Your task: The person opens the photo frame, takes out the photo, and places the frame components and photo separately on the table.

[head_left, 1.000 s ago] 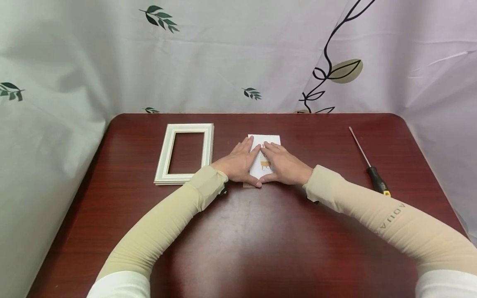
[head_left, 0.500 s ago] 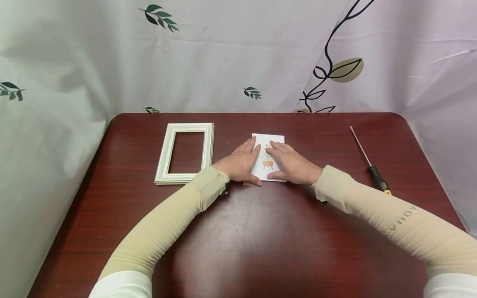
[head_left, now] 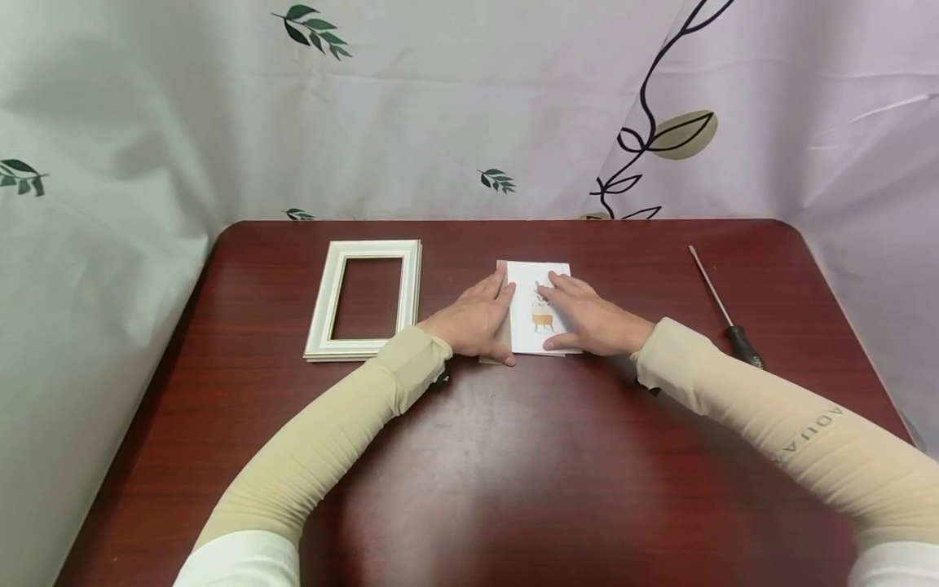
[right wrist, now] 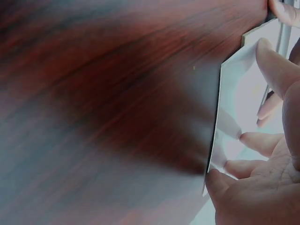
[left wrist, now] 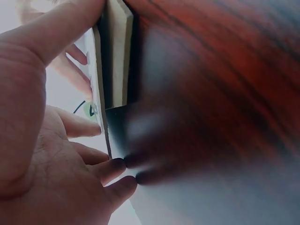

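Observation:
A white card (head_left: 522, 314) printed with a plant in an orange pot lies flat near the table's middle. A brownish backing board (head_left: 504, 333) shows from under the card's left side. My left hand (head_left: 473, 318) rests along the board's left edge, thumb and fingers spread. My right hand (head_left: 597, 316) lies over the card's right part, its straight fingertips on the printed side. In the left wrist view, the board's thick edge (left wrist: 122, 56) stands beside the fingers. Glossy reflections show on the sheet (right wrist: 234, 103) under the fingers in the right wrist view.
A cream picture frame (head_left: 328, 297) lies to the left, near the left forearm. At the right lies a screwdriver (head_left: 744, 346) with a black handle, close by the right sleeve. Behind the dark red table (head_left: 477, 489) hangs a leaf-patterned curtain (head_left: 411, 122).
My right hand has slid to the right together with the white card, uncovering more of the backing board at the left. The left hand has stayed in place.

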